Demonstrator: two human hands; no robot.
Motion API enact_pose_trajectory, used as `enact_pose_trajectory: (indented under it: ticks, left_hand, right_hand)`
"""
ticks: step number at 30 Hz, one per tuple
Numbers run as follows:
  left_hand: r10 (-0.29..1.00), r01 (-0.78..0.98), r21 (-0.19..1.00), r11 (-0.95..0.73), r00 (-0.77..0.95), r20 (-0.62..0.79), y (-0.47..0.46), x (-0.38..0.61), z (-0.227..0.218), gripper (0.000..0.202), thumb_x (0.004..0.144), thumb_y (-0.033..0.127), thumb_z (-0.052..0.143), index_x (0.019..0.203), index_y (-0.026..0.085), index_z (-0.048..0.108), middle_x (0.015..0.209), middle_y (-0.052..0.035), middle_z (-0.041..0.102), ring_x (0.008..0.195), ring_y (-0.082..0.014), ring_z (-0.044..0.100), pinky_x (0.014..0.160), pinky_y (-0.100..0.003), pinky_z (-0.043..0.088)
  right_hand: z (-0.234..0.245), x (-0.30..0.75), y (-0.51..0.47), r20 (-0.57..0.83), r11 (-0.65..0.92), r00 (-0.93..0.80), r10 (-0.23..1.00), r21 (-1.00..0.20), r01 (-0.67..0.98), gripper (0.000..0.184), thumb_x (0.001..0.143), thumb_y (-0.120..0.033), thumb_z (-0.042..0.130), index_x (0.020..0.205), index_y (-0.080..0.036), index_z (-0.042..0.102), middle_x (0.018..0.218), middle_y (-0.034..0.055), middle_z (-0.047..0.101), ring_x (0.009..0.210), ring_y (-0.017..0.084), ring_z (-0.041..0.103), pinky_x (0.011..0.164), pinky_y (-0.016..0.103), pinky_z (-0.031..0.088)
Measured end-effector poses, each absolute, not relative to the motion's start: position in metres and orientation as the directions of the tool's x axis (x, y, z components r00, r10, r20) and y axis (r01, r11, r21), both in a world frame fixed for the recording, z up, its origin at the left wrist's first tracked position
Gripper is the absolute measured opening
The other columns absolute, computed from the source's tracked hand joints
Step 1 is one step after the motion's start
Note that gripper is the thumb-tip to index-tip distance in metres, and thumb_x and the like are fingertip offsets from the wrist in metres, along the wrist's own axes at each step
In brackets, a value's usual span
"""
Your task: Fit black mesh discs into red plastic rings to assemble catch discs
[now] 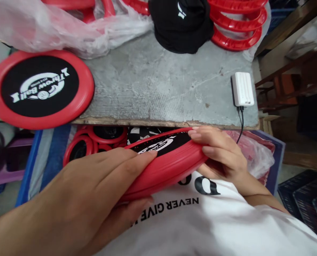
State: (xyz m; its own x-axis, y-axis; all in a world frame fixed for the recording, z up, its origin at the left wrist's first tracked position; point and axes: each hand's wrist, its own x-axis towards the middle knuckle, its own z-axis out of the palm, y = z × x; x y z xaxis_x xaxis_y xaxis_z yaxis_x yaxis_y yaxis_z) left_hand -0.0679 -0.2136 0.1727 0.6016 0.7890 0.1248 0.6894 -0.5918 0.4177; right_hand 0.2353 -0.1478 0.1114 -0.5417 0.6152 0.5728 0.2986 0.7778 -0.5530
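A red ring-shaped paddle [169, 163] with a black printed fabric face is tilted on edge in front of my shirt, below the table's front edge. My left hand [102, 181] grips its near left side, fingers on top and thumb beneath. On its right end, the fingers of my right hand [222, 153] are wrapped over the rim. Another red disc [84, 92] with a black "Throw Ball" face lies flat at the table's left, overhanging the front edge slightly.
On the grey table [153, 85] sit a black fabric pile [180, 25], stacked red rings [238, 25], clear plastic wrap [94, 35] and a white power bank [243, 89] with a black cable. Below the edge, more red discs [80, 145] lie beside a blue striped bag [52, 153].
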Motion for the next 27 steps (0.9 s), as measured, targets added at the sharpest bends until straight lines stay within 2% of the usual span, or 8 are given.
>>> enact_pose_trajectory:
  ticks: [4, 7, 9, 11, 15, 20, 23, 27]
  left_hand:
    - [0.777, 0.653, 0.441, -0.616, 0.597, 0.201, -0.200, -0.063, 0.173, 0.052, 0.100, 0.037, 0.056, 0.147, 0.016, 0.048, 0.125, -0.0099, 0.071, 0.109, -0.0218, 0.070, 0.094, -0.033, 0.060]
    - [0.823, 0.680, 0.496, -0.539, 0.549, 0.142, -0.194, -0.060, 0.172, 0.047, 0.101, 0.040, 0.053, 0.145, 0.024, 0.051, 0.116, -0.0058, 0.074, 0.097, -0.0213, 0.073, 0.084, -0.032, 0.061]
    - [0.851, 0.688, 0.536, -0.489, 0.512, 0.119, -0.191, -0.059, 0.171, 0.044, 0.100, 0.043, 0.052, 0.141, 0.027, 0.054, 0.110, -0.0038, 0.075, 0.091, -0.0211, 0.073, 0.080, -0.032, 0.061]
    - [0.849, 0.674, 0.549, -0.495, 0.509, 0.141, -0.187, -0.059, 0.169, 0.043, 0.099, 0.045, 0.052, 0.139, 0.028, 0.056, 0.109, -0.0035, 0.075, 0.091, -0.0215, 0.072, 0.081, -0.033, 0.061]
    - [0.852, 0.691, 0.526, -0.496, 0.504, 0.142, -0.179, -0.060, 0.166, 0.043, 0.099, 0.046, 0.051, 0.138, 0.029, 0.055, 0.109, -0.0035, 0.076, 0.091, -0.0206, 0.072, 0.084, -0.033, 0.060]
    - [0.818, 0.705, 0.435, -0.560, 0.552, 0.159, -0.169, -0.061, 0.163, 0.039, 0.102, 0.045, 0.047, 0.131, 0.022, 0.059, 0.096, -0.0032, 0.076, 0.080, -0.0188, 0.072, 0.069, -0.031, 0.058]
    - [0.792, 0.677, 0.426, -0.600, 0.578, 0.198, -0.161, -0.058, 0.163, 0.039, 0.103, 0.043, 0.047, 0.130, 0.018, 0.059, 0.097, -0.0043, 0.076, 0.082, -0.0187, 0.073, 0.071, -0.030, 0.058]
    - [0.845, 0.698, 0.516, -0.497, 0.525, 0.103, -0.153, -0.056, 0.169, 0.042, 0.103, 0.051, 0.048, 0.129, 0.021, 0.061, 0.106, -0.0026, 0.074, 0.094, -0.0174, 0.072, 0.084, -0.028, 0.057]
  right_hand:
    - [0.116, 0.228, -0.125, 0.684, 0.877, -0.552, 0.476, -0.413, 0.244, 0.040, 0.090, -0.026, 0.073, 0.126, -0.023, 0.057, 0.112, 0.0094, 0.074, 0.106, 0.024, 0.074, 0.084, 0.040, 0.063]
    - [0.123, 0.224, -0.110, 0.627, 0.892, -0.639, 0.445, -0.372, 0.256, 0.040, 0.094, -0.053, 0.065, 0.120, -0.023, 0.061, 0.104, 0.0086, 0.073, 0.092, 0.023, 0.074, 0.076, 0.037, 0.060]
    - [0.130, 0.220, -0.104, 0.543, 0.879, -0.695, 0.472, -0.354, 0.320, 0.056, 0.095, -0.073, 0.049, 0.111, -0.021, 0.065, 0.097, 0.0095, 0.071, 0.085, 0.022, 0.071, 0.074, 0.038, 0.057]
    - [0.136, 0.213, -0.102, 0.486, 0.867, -0.719, 0.497, -0.314, 0.387, 0.071, 0.095, -0.081, 0.032, 0.100, -0.020, 0.067, 0.088, 0.0092, 0.067, 0.078, 0.021, 0.065, 0.072, 0.037, 0.052]
    - [0.142, 0.198, -0.101, 0.531, 0.868, -0.694, 0.486, -0.205, 0.452, 0.073, 0.099, -0.077, 0.021, 0.079, -0.020, 0.062, 0.072, 0.0051, 0.055, 0.065, 0.017, 0.050, 0.062, 0.033, 0.038]
    - [0.134, 0.186, -0.097, 0.579, 0.860, -0.656, 0.484, -0.175, 0.480, 0.066, 0.103, -0.070, 0.025, 0.070, -0.020, 0.052, 0.066, 0.0015, 0.046, 0.061, 0.015, 0.040, 0.057, 0.032, 0.026]
    - [0.127, 0.187, -0.091, 0.598, 0.863, -0.646, 0.474, -0.170, 0.476, 0.062, 0.105, -0.066, 0.028, 0.070, -0.020, 0.050, 0.065, 0.0005, 0.044, 0.060, 0.014, 0.038, 0.057, 0.032, 0.025]
    - [0.116, 0.200, -0.082, 0.627, 0.846, -0.596, 0.502, -0.210, 0.491, 0.059, 0.106, -0.063, 0.030, 0.072, -0.020, 0.051, 0.064, 0.0009, 0.047, 0.061, 0.014, 0.042, 0.057, 0.032, 0.029]
